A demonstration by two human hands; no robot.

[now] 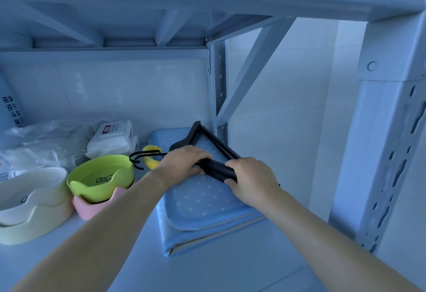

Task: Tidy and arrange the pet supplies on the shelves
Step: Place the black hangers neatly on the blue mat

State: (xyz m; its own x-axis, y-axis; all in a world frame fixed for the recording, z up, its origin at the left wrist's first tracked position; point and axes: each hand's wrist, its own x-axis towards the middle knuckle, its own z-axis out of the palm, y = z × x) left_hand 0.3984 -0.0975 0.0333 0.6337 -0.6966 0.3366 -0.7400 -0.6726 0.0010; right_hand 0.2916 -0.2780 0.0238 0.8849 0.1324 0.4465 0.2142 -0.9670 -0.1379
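A black triangular frame-like pet item lies on top of folded blue polka-dot mats at the right end of the shelf. My left hand grips its near bar from the left. My right hand grips the same bar from the right, fingers curled round it. Behind my left hand lie a yellow toy and a thin black cord loop.
Left of the mats stand a green bowl stacked in a pink bowl, and a white bowl in a pale yellow one. A wipes pack and plastic bags lie behind. The perforated shelf post rises at right.
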